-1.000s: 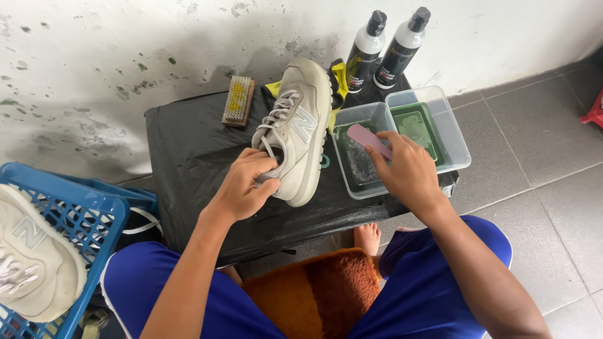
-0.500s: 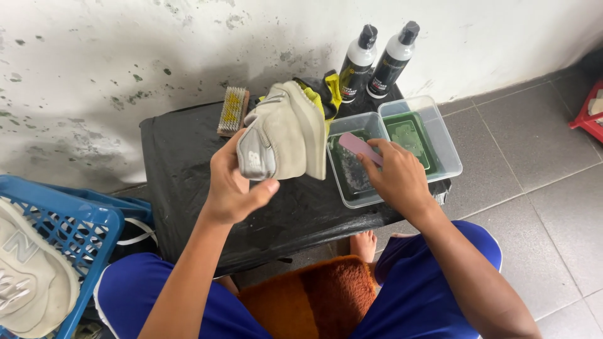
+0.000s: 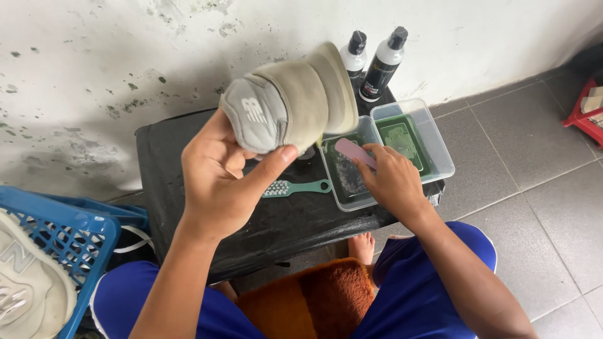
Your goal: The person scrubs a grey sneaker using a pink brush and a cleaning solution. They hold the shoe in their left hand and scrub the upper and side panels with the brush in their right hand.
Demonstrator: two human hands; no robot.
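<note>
My left hand (image 3: 220, 182) grips a beige sneaker (image 3: 292, 100) by its heel and holds it up above the black table (image 3: 207, 150), sole turned to the right. My right hand (image 3: 389, 179) holds a pink-handled brush (image 3: 355, 152) over a clear plastic tray (image 3: 342, 188) of dark water. A second clear tray (image 3: 440, 150) with green liquid sits just to its right. A green-handled brush (image 3: 295, 187) lies on the table below the shoe.
Two black-capped spray bottles (image 3: 377, 63) stand at the table's back edge by the stained white wall. A blue plastic basket (image 3: 69, 232) at lower left holds another beige sneaker (image 3: 28, 295). Grey floor tiles lie to the right, with a red object (image 3: 587, 113) at the edge.
My left hand has lifted the sneaker off the table and turned its heel toward me. My right hand stays at the tray with the pink brush.
</note>
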